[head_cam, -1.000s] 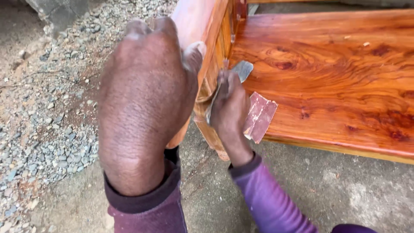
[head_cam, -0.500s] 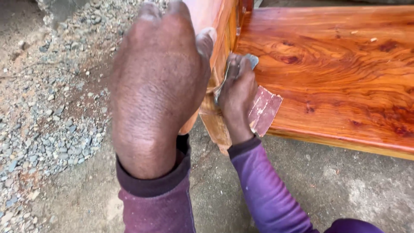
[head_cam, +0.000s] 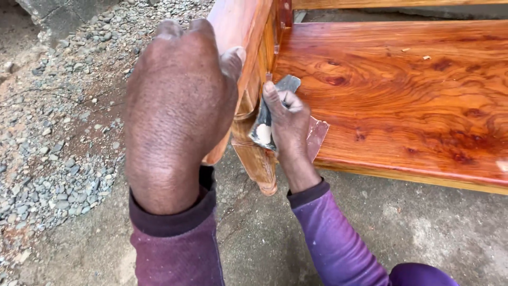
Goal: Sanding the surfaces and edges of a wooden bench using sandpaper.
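We are gripping the reddish wooden post with our left hand, fingers curled tight over its top and thumb pressing its side. Our right hand is pinching a folded sheet of sandpaper, fingers closed on it, and holding it against the post's inner face, beside the glossy wooden panel; how firmly it is touching we cannot quite tell. Gravel is lying to the left

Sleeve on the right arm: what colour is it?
Purple, on the right sleeve, seen in the head view, the only view.
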